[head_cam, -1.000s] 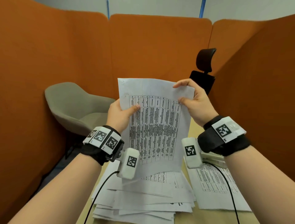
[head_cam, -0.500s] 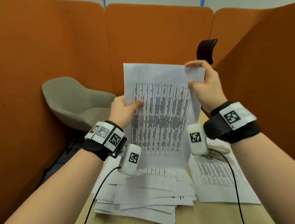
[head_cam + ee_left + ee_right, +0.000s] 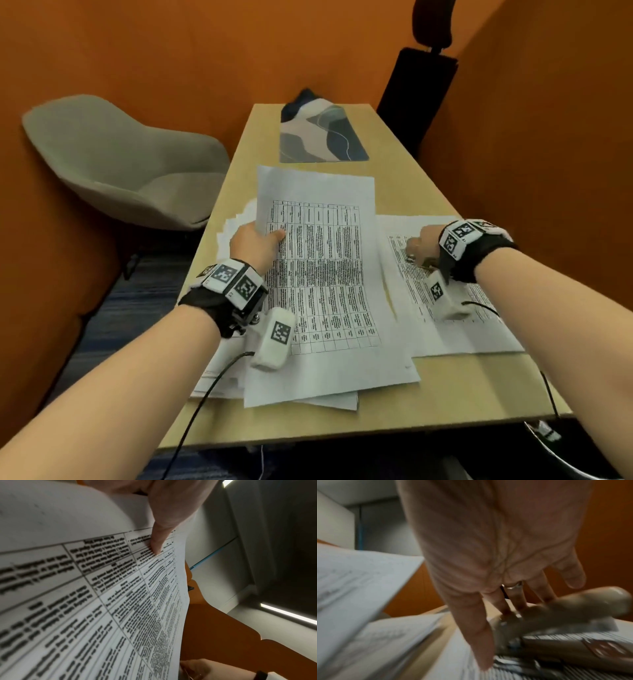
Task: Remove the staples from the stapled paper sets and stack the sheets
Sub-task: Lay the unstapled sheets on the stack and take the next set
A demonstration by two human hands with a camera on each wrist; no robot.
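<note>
Lowered from eye level, the printed sheet (image 3: 322, 274) now hangs just above the paper pile (image 3: 226, 236), pinched at its edge by your left hand (image 3: 255, 245). Your right hand (image 3: 423, 241) has let go; fingers spread, it reaches onto the beige stapler (image 3: 573, 609) lying on the right-hand papers (image 3: 455, 325). Grasp its body firmly before lifting.

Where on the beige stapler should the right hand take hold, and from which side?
Probably the long body of the stapler, from above, thumb on one flank, fingers on the other: it rests on the printed sheets, flanks free, underside blocked. The right hand is open at it.
</note>
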